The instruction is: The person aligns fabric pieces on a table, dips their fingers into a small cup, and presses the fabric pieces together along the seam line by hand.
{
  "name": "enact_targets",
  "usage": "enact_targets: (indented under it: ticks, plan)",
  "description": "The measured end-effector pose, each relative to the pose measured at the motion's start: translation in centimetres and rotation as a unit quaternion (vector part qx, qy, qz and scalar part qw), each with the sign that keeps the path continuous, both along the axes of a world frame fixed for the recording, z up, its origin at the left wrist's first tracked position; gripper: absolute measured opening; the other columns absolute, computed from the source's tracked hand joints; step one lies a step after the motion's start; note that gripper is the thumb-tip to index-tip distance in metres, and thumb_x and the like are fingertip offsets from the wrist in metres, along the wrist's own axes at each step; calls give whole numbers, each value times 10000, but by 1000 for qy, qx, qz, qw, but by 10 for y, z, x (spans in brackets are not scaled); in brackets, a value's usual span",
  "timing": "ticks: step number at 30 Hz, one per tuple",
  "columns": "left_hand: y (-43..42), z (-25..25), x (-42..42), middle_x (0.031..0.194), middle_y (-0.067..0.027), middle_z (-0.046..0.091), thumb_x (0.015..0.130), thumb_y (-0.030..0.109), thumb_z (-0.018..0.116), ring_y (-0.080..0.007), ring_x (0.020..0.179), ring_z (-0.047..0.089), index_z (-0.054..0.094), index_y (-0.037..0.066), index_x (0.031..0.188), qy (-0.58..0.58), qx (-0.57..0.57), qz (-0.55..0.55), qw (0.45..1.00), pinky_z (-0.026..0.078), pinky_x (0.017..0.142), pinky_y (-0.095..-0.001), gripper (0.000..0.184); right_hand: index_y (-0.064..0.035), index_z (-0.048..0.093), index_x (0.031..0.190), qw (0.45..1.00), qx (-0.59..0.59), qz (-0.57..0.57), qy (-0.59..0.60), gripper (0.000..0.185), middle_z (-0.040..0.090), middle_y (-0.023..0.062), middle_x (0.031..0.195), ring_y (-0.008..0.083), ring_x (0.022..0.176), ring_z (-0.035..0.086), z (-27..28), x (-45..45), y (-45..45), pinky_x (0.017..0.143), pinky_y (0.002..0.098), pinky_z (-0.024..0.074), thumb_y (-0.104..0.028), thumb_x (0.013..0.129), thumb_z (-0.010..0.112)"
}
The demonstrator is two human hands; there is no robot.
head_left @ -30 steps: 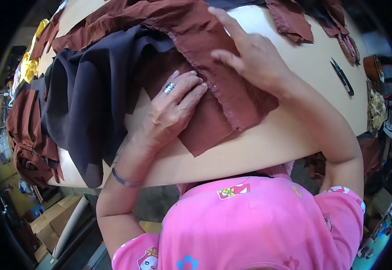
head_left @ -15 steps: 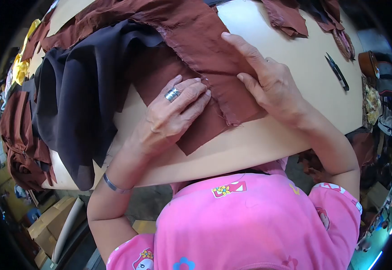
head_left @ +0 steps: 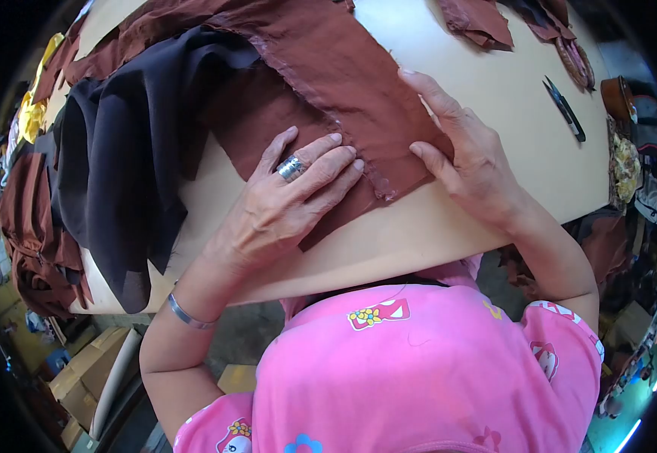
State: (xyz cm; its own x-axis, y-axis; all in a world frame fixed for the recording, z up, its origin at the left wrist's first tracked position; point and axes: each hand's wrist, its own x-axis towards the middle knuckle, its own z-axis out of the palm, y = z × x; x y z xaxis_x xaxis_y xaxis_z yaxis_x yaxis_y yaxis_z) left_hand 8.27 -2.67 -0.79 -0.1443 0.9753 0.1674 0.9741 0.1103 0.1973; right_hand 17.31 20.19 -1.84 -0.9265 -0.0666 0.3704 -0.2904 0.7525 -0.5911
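Note:
A brown fabric piece (head_left: 374, 98) lies on the table with a frayed raw edge, over a lower layer of brown cloth (head_left: 257, 121). My left hand (head_left: 287, 192), wearing a wide silver ring, rests flat on the lower layer, its fingertips touching the frayed edge. At the right edge of the upper piece is my right hand (head_left: 472, 155), thumb and forefinger apart, the thumb on the cloth's border. Its other fingers are mostly hidden. Dark black fabric (head_left: 128, 151) joins the brown cloth on the left and drapes over the table's front edge.
Small thread snips (head_left: 565, 109) lie on the pale table (head_left: 525, 75) at the right. More brown scraps (head_left: 476, 23) sit at the far right, and a gathered brown heap (head_left: 34, 234) hangs at the left. Cardboard boxes (head_left: 90, 370) stand below on the floor.
The upper brown piece's lower end has shifted slightly up and left. My right hand has moved a little right and down along its edge; my left hand stays nearly in place.

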Motion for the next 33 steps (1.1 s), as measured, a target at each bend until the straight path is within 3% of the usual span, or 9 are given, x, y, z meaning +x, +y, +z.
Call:
enact_targets:
  ticks: [5,8,11,17,20,23,25,28,33]
  plan:
    - [-1,-2,-2,1238,-81,484,780,101,494,-237,1219,453,521,48,1218,4,-6,-1,1000,300,1018,-501,443,-108,333,1367,1000,-15,-1,16,738,508,104,1273,284,740,589,-4,1,2,710,361,445,47,703,615]
    - [2,2,2,1236,-94,487,789,58,474,-289,1209,467,542,46,1213,0,-19,11,1000,312,1028,-502,430,-108,338,1363,1000,-20,-2,18,733,505,103,1276,278,772,595,-5,2,2,711,358,441,54,702,609]
    - [3,4,4,1217,-105,489,794,63,474,-297,1209,462,548,84,1217,-9,-28,22,999,321,1021,-507,430,-107,340,1362,1000,-5,5,13,729,496,104,1288,274,808,603,-4,4,4,716,358,439,57,703,606]
    - [5,9,14,1210,-126,459,804,107,481,-308,1204,450,555,257,1232,14,-55,30,998,329,1013,-517,459,-108,354,1356,999,-28,6,25,720,497,102,1289,269,842,607,-7,3,2,733,365,445,66,702,601]
    - [8,14,18,1207,-129,450,802,118,486,-317,1192,455,556,291,1230,30,-62,31,997,332,1008,-516,467,-106,346,1357,999,-24,4,27,723,501,106,1279,297,803,597,-7,4,2,742,372,447,69,703,601]
    - [4,10,15,1208,-134,475,815,130,450,-288,1216,440,519,185,1259,21,-49,21,998,342,992,-507,452,-120,417,1319,998,-45,-33,36,697,550,97,1199,256,752,576,-8,5,0,725,348,439,39,680,645]
    - [2,3,13,1228,-106,475,813,120,453,-254,1230,432,513,148,1263,-10,-42,54,998,316,1020,-469,455,-131,478,1274,984,96,-27,147,631,567,68,1095,205,733,546,-1,11,5,711,318,426,-15,680,654]
    - [0,-3,12,1249,-70,474,809,105,466,-212,1241,425,509,96,1258,-45,-15,72,996,282,1052,-422,451,-142,551,1210,953,192,72,225,534,554,32,953,145,737,508,2,21,-8,701,285,405,-98,686,643]
    - [-1,-3,12,1247,-65,473,785,88,495,-218,1237,428,514,74,1248,-70,10,71,995,281,1055,-413,463,-124,589,1153,943,200,159,214,424,512,29,802,137,715,498,-9,14,-26,665,266,419,-170,731,607]
